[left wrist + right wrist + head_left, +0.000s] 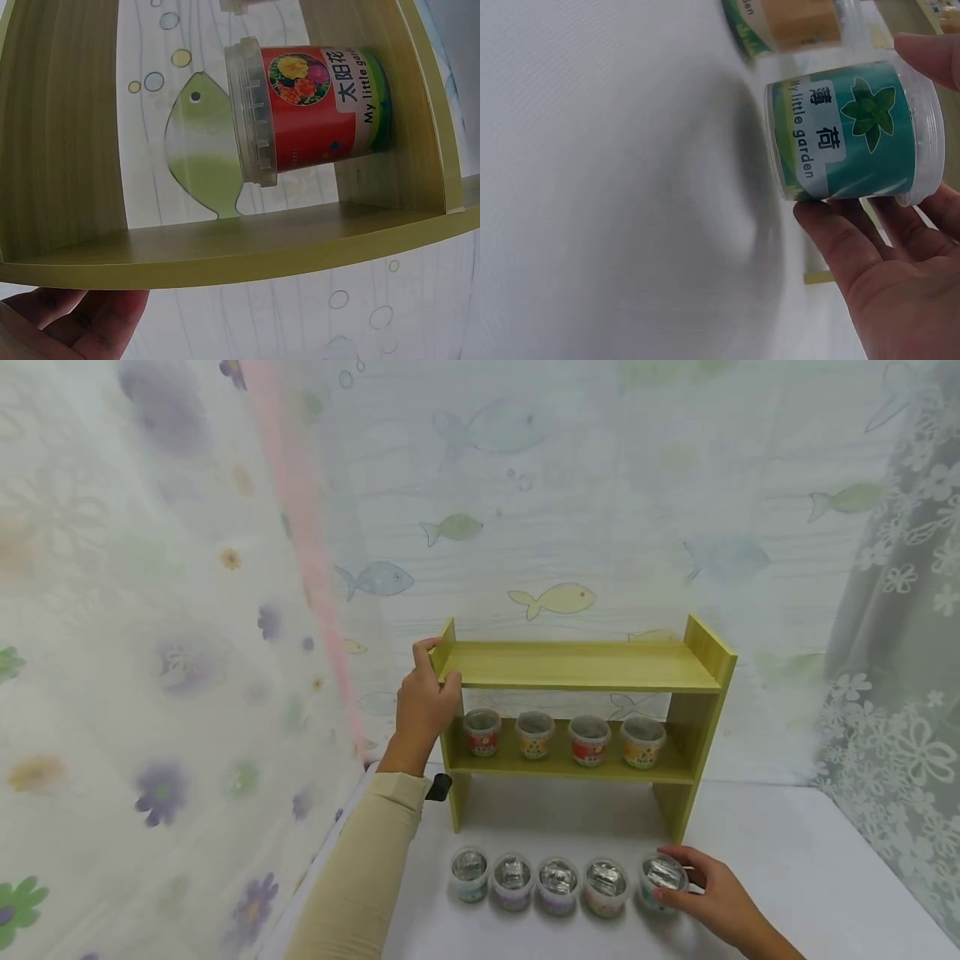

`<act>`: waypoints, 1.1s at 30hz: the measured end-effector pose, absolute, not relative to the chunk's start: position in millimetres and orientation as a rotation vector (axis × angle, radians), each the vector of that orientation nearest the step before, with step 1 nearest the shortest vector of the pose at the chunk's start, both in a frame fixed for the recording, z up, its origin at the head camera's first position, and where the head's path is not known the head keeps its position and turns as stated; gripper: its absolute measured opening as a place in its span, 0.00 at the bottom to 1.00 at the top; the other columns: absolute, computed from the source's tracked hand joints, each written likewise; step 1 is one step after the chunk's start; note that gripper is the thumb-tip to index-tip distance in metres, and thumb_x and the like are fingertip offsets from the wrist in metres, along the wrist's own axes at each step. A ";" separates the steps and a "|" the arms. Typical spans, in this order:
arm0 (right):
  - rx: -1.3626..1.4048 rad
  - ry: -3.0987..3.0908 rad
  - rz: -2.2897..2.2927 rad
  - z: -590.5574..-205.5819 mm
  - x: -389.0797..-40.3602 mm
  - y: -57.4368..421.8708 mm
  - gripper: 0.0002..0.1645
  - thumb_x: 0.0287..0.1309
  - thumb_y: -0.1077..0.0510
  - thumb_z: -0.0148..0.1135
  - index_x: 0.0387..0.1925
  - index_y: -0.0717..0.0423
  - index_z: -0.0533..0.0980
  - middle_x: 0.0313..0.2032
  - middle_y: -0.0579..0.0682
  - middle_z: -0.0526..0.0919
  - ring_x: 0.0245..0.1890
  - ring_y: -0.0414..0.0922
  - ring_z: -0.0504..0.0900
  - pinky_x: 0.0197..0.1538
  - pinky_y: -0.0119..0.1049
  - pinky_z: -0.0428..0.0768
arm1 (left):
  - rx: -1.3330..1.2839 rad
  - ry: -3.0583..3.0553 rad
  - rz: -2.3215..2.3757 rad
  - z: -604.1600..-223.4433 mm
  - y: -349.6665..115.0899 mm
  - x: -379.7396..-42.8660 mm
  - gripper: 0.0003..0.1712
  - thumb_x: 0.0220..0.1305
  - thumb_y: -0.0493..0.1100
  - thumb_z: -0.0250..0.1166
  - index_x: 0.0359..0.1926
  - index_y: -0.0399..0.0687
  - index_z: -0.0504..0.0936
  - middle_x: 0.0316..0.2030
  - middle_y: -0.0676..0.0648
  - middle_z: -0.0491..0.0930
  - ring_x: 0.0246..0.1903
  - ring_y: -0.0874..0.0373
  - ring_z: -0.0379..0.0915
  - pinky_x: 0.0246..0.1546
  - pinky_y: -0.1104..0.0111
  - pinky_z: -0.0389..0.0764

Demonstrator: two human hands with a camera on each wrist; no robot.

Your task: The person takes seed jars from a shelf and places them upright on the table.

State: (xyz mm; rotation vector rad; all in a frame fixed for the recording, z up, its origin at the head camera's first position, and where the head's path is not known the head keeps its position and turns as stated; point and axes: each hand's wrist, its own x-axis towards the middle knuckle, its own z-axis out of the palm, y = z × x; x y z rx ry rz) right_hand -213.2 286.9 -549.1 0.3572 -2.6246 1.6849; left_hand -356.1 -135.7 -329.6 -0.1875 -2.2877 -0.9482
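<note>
Filling most of the head view: the fish-print backdrop [562,510], then a flowered curtain [180,710] down the left. White table [765,860] across the bottom. Shelf [570,664], yellow-green, centre right, standing on the table. Left hand [427,697] grips its upper left corner, thumb at the front edge. Right hand [708,893], lower right, holds the teal cup [847,131] between thumb and fingers.

Four cups sit on the shelf's middle board, spaced apart: red cup [482,735], orange cup [535,737], second red cup [588,743], second orange cup [642,745]. Four more foil-topped cups [558,887] form a row on the table, lower centre; the teal cup is at that row's right end, just beside the last one.

Key relation: the teal cup lies immediately left of the right palm in the head view, axis roughly upright, lid end up, in front of and below the shelf's right end. Right hand is on it; left hand is well apart, up at the opposite corner. Can't tell whether the cup's base touches the table.

Cup looks: short, slightly tapered, clear rim, silvery inside the top. Label [877,146] teal, green leaf picture, pale panel with Chinese characters and "My little garden".
</note>
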 end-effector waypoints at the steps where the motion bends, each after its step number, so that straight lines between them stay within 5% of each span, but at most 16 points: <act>1: 0.343 -2.627 1.683 -549.7 -213.8 286.6 0.38 0.55 0.58 0.77 0.64 0.68 0.73 0.57 0.64 0.81 0.45 0.29 0.84 0.42 0.33 0.85 | -0.191 -2.285 -0.950 -328.7 -135.8 -356.7 0.31 0.71 0.47 0.51 0.73 0.64 0.57 0.24 0.43 0.75 0.17 0.49 0.67 0.17 0.59 0.69; 21: 0.277 -2.668 1.686 -557.4 -214.1 285.3 0.42 0.54 0.58 0.78 0.67 0.67 0.71 0.62 0.66 0.79 0.47 0.29 0.82 0.46 0.29 0.82 | -0.159 -2.290 -0.957 -324.3 -134.9 -354.6 0.31 0.71 0.48 0.51 0.73 0.65 0.57 0.26 0.43 0.76 0.19 0.48 0.68 0.19 0.58 0.69; 33: 0.240 -2.747 1.610 -555.6 -209.7 285.5 0.44 0.54 0.52 0.79 0.68 0.64 0.71 0.63 0.64 0.78 0.53 0.40 0.83 0.48 0.33 0.84 | -0.159 -2.293 -0.947 -328.0 -133.9 -352.9 0.31 0.70 0.49 0.51 0.73 0.64 0.57 0.28 0.43 0.78 0.21 0.47 0.70 0.20 0.57 0.70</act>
